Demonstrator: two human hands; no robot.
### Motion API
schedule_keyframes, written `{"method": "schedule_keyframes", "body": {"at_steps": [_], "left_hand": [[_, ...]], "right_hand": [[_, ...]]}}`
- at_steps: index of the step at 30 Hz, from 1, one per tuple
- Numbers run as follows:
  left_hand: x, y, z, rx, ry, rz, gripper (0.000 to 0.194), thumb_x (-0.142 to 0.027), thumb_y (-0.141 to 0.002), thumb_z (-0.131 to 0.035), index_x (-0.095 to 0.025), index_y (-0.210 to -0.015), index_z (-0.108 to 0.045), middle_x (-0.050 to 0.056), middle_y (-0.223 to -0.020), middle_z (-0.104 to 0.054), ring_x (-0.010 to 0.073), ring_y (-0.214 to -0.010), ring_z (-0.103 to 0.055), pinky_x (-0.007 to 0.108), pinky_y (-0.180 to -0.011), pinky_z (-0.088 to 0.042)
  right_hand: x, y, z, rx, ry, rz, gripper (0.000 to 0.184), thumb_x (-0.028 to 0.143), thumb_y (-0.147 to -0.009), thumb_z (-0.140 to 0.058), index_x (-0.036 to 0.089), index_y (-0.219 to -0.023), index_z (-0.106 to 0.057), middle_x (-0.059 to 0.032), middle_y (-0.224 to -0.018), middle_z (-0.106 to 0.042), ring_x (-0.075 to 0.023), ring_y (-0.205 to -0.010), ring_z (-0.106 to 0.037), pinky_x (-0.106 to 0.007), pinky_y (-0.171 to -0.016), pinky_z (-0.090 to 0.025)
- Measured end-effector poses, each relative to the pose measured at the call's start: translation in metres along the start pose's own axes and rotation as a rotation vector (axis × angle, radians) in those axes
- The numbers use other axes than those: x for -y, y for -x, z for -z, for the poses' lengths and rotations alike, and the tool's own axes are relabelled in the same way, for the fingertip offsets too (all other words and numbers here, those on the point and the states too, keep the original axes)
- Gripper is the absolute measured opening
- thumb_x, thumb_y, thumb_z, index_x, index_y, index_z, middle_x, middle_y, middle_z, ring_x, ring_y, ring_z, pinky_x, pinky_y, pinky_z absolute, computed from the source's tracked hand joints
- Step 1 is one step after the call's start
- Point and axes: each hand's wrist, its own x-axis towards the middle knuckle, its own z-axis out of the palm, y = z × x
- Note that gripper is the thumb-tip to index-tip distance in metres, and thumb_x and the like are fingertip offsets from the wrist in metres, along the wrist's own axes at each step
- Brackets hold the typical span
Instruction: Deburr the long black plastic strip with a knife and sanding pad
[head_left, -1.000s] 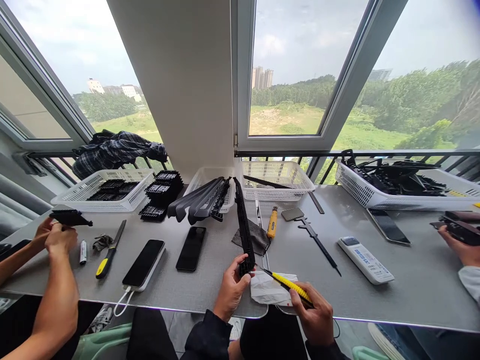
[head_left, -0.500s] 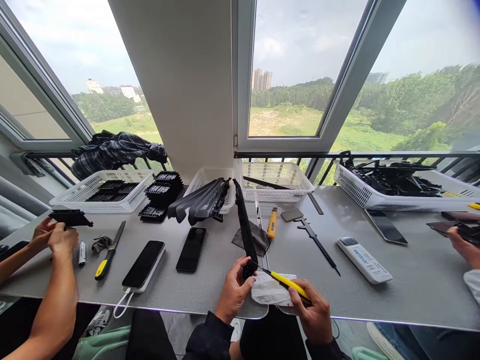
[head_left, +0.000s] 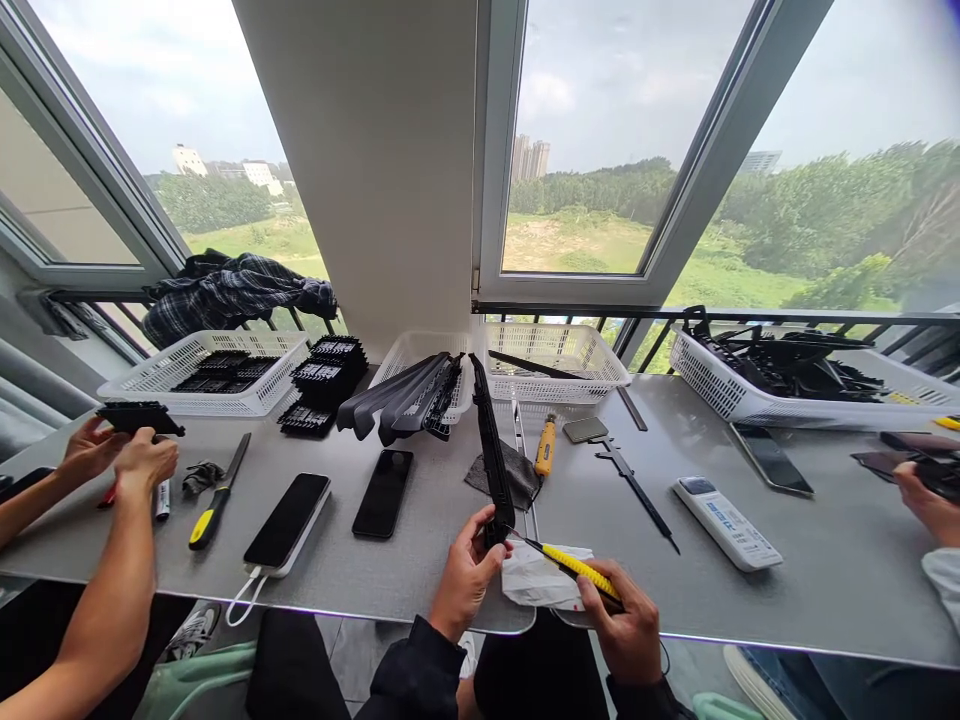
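Note:
My left hand [head_left: 463, 580] grips the near end of a long black plastic strip [head_left: 491, 450], which slants up and away over the table. In my right hand [head_left: 626, 620] is a yellow and black utility knife [head_left: 577, 568], held like a pen. Its thin blade points left and meets the strip's near end, close to my left fingers; whether it cuts in cannot be told. Beneath the knife lies a crumpled white paper or bag [head_left: 536, 580]. Behind the strip are a dark cloth [head_left: 517, 470] and a yellow rotary tool [head_left: 546, 447].
White baskets of black parts [head_left: 817, 405] line the window side, with grey strips [head_left: 397, 395] among them. Two phones [head_left: 382, 495], a caliper [head_left: 637, 495], a white device [head_left: 727, 523] and a yellow-handled file [head_left: 217, 500] lie around. Co-workers' hands [head_left: 142, 460] hold black parts at left and right.
My hands, the strip and the knife stay almost in place. The view has shifted slightly. At the left, the co-worker's nearer hand has moved a little right along the black part.

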Motion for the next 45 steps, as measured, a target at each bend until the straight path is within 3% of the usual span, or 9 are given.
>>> {"method": "schedule_keyframes", "body": {"at_steps": [9, 24, 36, 45], "left_hand": [[0.001, 0.000, 0.001, 0.002, 0.019, -0.011, 0.072, -0.050, -0.082, -0.089, -0.019, -0.142, -0.064, 0.011, -0.112, -0.077, 0.0257, -0.099, -0.073, 0.045, -0.100, -0.058], [0.002, 0.001, 0.001, -0.006, 0.025, -0.012, 0.069, -0.048, -0.085, -0.086, -0.020, -0.143, -0.061, 0.012, -0.121, -0.074, 0.0258, -0.102, -0.072, 0.044, -0.100, -0.057], [-0.001, 0.002, -0.002, -0.002, -0.010, -0.014, 0.065, -0.046, -0.085, -0.086, -0.019, -0.138, -0.062, 0.009, -0.105, -0.077, 0.0266, -0.101, -0.073, 0.044, -0.100, -0.057], [0.000, 0.003, -0.007, -0.053, -0.155, -0.063, 0.060, -0.048, -0.088, -0.083, -0.019, -0.137, -0.064, 0.011, -0.114, -0.076, 0.0265, -0.102, -0.071, 0.042, -0.098, -0.055]], "right_hand": [[0.005, -0.002, 0.001, 0.006, 0.004, 0.014, 0.038, 0.057, -0.101, -0.063, 0.023, -0.092, -0.078, -0.0059, -0.089, -0.078, -0.0247, -0.081, -0.075, -0.031, -0.075, -0.061], [0.006, -0.002, 0.003, 0.013, -0.011, -0.020, 0.037, 0.056, -0.101, -0.064, 0.022, -0.096, -0.078, -0.0075, -0.094, -0.077, -0.0262, -0.084, -0.076, -0.032, -0.075, -0.062], [0.010, -0.005, 0.009, 0.046, -0.048, 0.063, 0.032, 0.050, -0.101, -0.066, 0.022, -0.095, -0.079, -0.0069, -0.092, -0.078, -0.0248, -0.082, -0.076, -0.031, -0.075, -0.063], [0.009, -0.007, 0.006, 0.065, -0.072, 0.072, 0.029, 0.048, -0.103, -0.065, 0.023, -0.099, -0.079, -0.0060, -0.096, -0.077, -0.0234, -0.087, -0.076, -0.029, -0.079, -0.062]]}}
